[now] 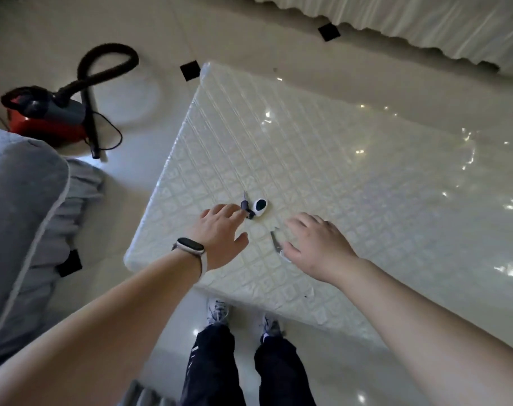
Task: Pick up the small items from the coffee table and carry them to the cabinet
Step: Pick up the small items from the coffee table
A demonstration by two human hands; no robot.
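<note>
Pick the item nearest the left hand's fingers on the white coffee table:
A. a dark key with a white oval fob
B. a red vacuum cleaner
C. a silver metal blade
A: the left hand reaches to the dark key with white oval fob; the silver metal blade lies by the right hand.

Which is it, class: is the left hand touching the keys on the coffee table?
Cannot tell. In the head view the left hand has its fingertips at the keys, overlapping them, but from above no contact or gap shows plainly.
</note>
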